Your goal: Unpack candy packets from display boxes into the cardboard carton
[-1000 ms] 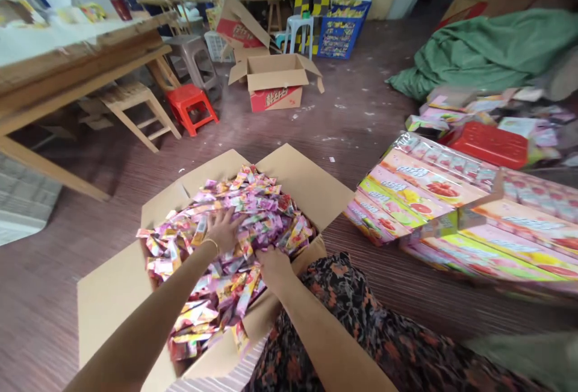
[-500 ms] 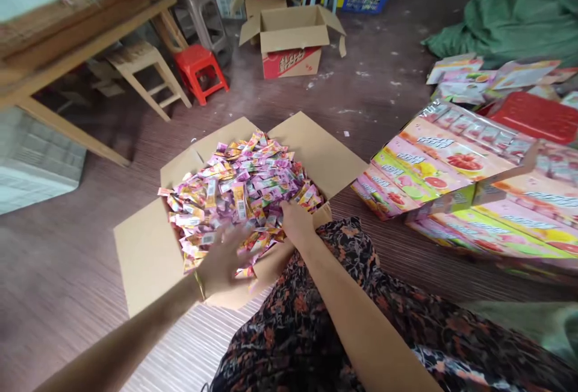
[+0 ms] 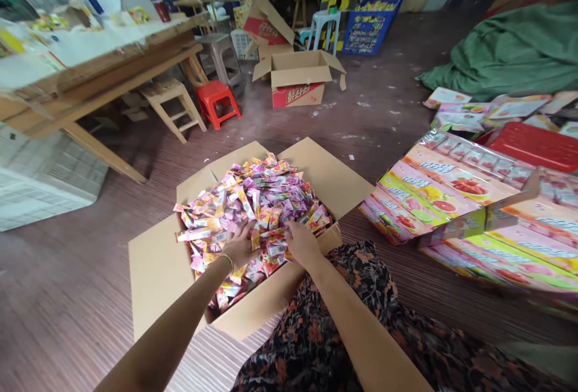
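An open cardboard box (image 3: 250,314) stands on the floor in front of me, its flaps folded outward. It is heaped with small pink, purple and orange wrapped sachets (image 3: 271,190). My left hand (image 3: 238,246), with a thin bracelet at the wrist, rests on the near left part of the heap, fingers spread. At the near right my right hand (image 3: 301,244) reaches in over the box edge. Its fingers are curled against the sachets, and their tips are partly hidden. Whether it grips a sachet does not show.
Shrink-wrapped stacks of printed fruit cartons (image 3: 445,181) stand to the right, near a red plastic stool or lid (image 3: 535,146). Ahead are another open carton (image 3: 298,82), a red stool (image 3: 219,103) and a wooden stool (image 3: 174,103). A worktable (image 3: 103,49) runs along the left.
My left hand has moved from above the box's near edge onto the heap. The right hand stays at the near right of the sachets. The view has tilted up, showing more of the background.
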The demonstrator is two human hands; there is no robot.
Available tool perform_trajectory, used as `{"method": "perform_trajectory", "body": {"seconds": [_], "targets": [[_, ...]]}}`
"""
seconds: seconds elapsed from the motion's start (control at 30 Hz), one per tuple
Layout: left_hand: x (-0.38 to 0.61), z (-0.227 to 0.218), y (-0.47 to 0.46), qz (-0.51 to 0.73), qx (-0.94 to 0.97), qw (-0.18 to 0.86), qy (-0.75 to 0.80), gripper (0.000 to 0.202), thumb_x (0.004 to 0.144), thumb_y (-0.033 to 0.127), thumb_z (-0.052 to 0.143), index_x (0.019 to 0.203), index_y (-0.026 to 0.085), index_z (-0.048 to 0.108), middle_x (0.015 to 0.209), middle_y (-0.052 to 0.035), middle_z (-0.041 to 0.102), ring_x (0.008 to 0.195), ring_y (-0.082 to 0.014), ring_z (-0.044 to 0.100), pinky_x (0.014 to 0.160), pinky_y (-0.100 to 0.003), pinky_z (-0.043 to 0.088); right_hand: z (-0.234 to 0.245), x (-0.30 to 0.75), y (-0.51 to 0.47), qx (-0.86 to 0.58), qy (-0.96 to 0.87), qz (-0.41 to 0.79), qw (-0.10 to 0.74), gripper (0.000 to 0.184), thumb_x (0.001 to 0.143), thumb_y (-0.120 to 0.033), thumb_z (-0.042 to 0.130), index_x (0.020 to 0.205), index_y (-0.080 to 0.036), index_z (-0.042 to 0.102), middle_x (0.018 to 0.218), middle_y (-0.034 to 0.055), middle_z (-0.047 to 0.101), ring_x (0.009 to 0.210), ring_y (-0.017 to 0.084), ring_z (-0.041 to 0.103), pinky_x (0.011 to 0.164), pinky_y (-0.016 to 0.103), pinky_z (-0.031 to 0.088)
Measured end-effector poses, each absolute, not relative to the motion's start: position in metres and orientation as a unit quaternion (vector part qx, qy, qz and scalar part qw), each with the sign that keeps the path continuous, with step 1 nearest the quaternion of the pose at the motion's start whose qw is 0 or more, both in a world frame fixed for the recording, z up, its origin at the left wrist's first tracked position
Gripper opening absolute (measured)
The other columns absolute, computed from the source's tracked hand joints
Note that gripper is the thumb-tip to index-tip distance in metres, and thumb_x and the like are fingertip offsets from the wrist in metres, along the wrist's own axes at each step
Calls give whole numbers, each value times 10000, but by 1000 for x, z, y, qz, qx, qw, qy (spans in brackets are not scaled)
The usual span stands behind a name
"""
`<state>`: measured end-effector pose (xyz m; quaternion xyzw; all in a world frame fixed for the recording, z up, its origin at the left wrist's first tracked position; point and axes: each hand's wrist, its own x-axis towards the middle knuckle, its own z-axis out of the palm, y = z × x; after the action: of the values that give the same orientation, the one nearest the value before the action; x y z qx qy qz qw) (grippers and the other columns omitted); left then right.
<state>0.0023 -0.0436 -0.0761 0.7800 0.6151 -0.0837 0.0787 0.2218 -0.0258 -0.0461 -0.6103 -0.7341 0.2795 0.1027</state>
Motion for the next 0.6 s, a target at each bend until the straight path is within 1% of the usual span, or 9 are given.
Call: {"method": "perform_trajectory", "body": {"seconds": [0.07,0.13,0.23,0.3,0.33,0.4,0.47,0.53,0.6], "targets": [[7,-63,-52,-75,782,78,614,468,873,537,622,1250,268,690,1636,-82,236,1493,-380,191,1067,-599,401,-46,220,-28,-604,-740,279,101,368,980,-184,449,1330,-166,563,1304,105,623,1181,187,589,961,263,428],[10,-47,-62,-53,774,61,628,494,845,501,676,1308,331,649,1632,-82,233,1475,-374,230,1072,-583,407,-43,220,-29,-613,-733,278,101,379,975,-173,448,1338,-165,558,1297,108,623,1181,191,592,958,265,436],[11,-18,-68,-30,740,41,671,529,819,447,725,1335,410,618,1601,-70,278,1424,-388,303,1024,-540,475,-39,220,-30,-640,-712,268,111,378,975,-183,434,1331,-173,560,1292,111,612,1161,203,605,929,279,465],[12,2,-57,-23,725,26,687,523,822,493,709,1329,395,630,1565,-89,327,1397,-412,321,977,-517,510,-37,220,-30,-662,-695,253,123,372,965,-194,441,1312,-181,575,1300,118,599,1162,216,606,928,292,478],[12,11,-46,-14,725,9,689,513,837,528,677,1325,374,639,1542,-105,353,1384,-418,330,986,-521,501,-37,219,-30,-676,-683,243,130,383,955,-201,459,1321,-178,572,1315,128,588,1187,230,593,945,303,477],[15,25,-12,17,734,-42,678,518,890,576,576,1353,350,621,1504,-125,397,1368,-405,352,1060,-552,426,-38,216,-31,-707,-657,222,141,462,931,-229,514,1387,-165,529,1387,160,541,1273,277,538,982,340,472],[20,34,35,39,743,-70,665,547,927,598,488,1421,371,546,1516,-115,397,1392,-390,337,1136,-591,310,-41,210,-31,-725,-642,217,125,620,897,-289,590,1481,-154,433,1482,199,454,1347,345,469,987,397,477],[24,34,87,38,740,-46,670,608,932,639,431,1490,400,438,1585,-85,319,1465,-394,229,1180,-620,187,-44,205,-30,-725,-642,234,87,774,865,-354,649,1546,-163,332,1549,222,364,1385,400,421,972,440,487],[27,25,131,14,724,11,690,645,940,667,358,1532,412,344,1640,-55,224,1508,-399,115,1182,-650,122,-46,200,-27,-712,-648,265,54,858,844,-379,683,1569,-159,279,1580,239,305,1397,413,410,1000,445,473]]}}
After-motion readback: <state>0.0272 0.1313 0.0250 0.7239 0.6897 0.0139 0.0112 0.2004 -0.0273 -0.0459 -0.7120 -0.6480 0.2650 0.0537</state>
